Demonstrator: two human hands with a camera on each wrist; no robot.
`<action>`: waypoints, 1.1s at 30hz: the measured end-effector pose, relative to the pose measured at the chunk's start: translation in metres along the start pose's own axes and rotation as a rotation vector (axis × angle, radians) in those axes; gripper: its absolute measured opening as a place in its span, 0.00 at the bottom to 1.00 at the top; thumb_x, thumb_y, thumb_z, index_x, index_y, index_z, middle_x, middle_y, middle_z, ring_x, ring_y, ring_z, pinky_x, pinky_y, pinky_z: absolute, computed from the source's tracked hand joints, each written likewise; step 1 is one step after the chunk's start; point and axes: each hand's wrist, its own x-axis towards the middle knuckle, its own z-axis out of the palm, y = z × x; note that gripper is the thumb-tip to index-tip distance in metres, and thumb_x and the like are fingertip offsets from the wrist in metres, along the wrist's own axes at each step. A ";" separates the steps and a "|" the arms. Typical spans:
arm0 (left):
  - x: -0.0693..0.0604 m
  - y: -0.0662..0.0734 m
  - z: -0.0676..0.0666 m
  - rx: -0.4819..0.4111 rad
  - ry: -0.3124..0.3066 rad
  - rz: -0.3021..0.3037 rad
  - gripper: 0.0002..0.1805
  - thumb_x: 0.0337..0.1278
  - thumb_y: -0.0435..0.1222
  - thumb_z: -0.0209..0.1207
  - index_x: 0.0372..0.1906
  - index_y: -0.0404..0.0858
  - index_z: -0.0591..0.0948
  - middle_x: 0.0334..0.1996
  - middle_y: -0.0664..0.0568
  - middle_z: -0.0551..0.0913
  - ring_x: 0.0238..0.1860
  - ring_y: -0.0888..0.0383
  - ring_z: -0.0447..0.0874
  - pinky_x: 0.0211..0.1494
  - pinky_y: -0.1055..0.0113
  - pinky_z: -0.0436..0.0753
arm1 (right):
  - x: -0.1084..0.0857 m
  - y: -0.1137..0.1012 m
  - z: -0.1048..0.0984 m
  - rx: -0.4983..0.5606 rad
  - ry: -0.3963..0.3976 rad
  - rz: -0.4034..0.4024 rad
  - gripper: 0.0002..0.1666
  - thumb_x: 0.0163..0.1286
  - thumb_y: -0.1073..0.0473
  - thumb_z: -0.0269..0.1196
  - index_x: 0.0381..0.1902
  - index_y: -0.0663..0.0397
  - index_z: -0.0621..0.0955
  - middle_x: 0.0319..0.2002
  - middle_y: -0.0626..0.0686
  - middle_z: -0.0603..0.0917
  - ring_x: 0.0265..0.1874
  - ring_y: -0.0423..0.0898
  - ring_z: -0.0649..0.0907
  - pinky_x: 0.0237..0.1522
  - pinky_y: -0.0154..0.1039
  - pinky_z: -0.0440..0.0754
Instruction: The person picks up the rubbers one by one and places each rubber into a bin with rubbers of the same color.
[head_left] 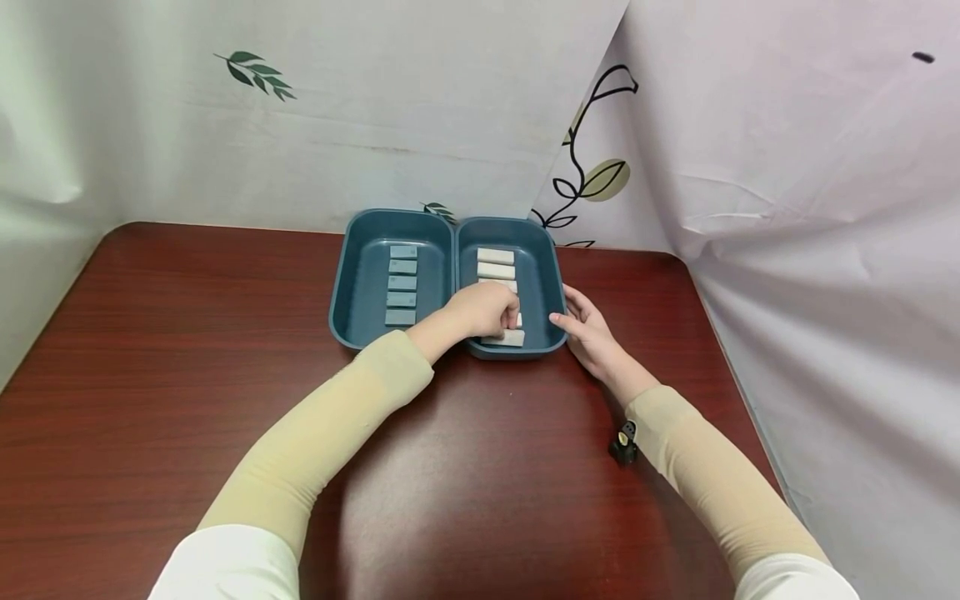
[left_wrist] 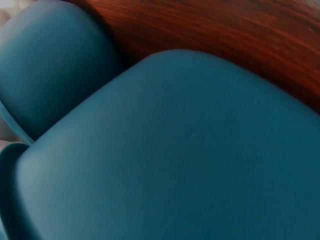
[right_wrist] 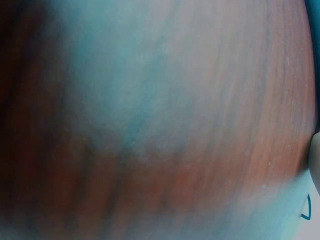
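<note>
Two dark blue trays stand side by side at the back of the table. The left tray [head_left: 339,283] carries a row of several blue-grey blocks [head_left: 402,282]. In the right tray [head_left: 551,271] lies a row of several white blocks [head_left: 496,256]. My left hand [head_left: 483,308] reaches in over its front wall, and the curled fingers pinch a white block [head_left: 504,338] at the near end; the hand partly covers the row. My right hand [head_left: 588,333] grips that tray's right rim, thumb inside and fingers outside. The left wrist view shows the trays' outer walls [left_wrist: 175,150] close up.
The dark red wooden table [head_left: 187,375] spreads before and beside the trays. White cloth [head_left: 360,125] with leaf prints hangs behind it, and more cloth hangs on the right. A small black device [head_left: 624,443] is at the right wrist.
</note>
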 end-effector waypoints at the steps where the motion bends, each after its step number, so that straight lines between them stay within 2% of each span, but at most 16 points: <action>1: 0.000 0.000 0.000 0.000 -0.001 0.000 0.07 0.62 0.28 0.71 0.36 0.44 0.89 0.37 0.53 0.90 0.41 0.57 0.87 0.46 0.62 0.87 | 0.000 0.000 0.000 0.000 -0.001 0.000 0.41 0.79 0.72 0.53 0.85 0.56 0.55 0.82 0.61 0.61 0.73 0.45 0.72 0.61 0.27 0.81; 12: 0.002 -0.003 -0.001 -0.003 0.018 0.007 0.05 0.60 0.30 0.74 0.35 0.43 0.90 0.36 0.53 0.91 0.40 0.56 0.88 0.47 0.62 0.88 | 0.001 0.000 -0.001 0.004 -0.006 -0.006 0.41 0.79 0.73 0.53 0.85 0.57 0.55 0.82 0.62 0.60 0.73 0.45 0.72 0.61 0.27 0.82; 22: 0.000 -0.004 -0.001 0.036 0.028 -0.005 0.08 0.60 0.27 0.67 0.36 0.43 0.90 0.38 0.52 0.91 0.40 0.56 0.86 0.44 0.63 0.86 | 0.001 -0.002 0.001 0.006 -0.005 -0.003 0.41 0.79 0.72 0.54 0.85 0.56 0.56 0.81 0.61 0.62 0.67 0.41 0.75 0.60 0.27 0.82; 33: 0.000 -0.004 0.003 0.037 0.035 0.017 0.08 0.61 0.27 0.68 0.38 0.44 0.90 0.33 0.56 0.87 0.38 0.57 0.85 0.43 0.64 0.84 | 0.000 -0.002 -0.001 -0.007 -0.001 0.008 0.41 0.80 0.71 0.54 0.85 0.55 0.55 0.82 0.61 0.61 0.71 0.43 0.73 0.61 0.27 0.82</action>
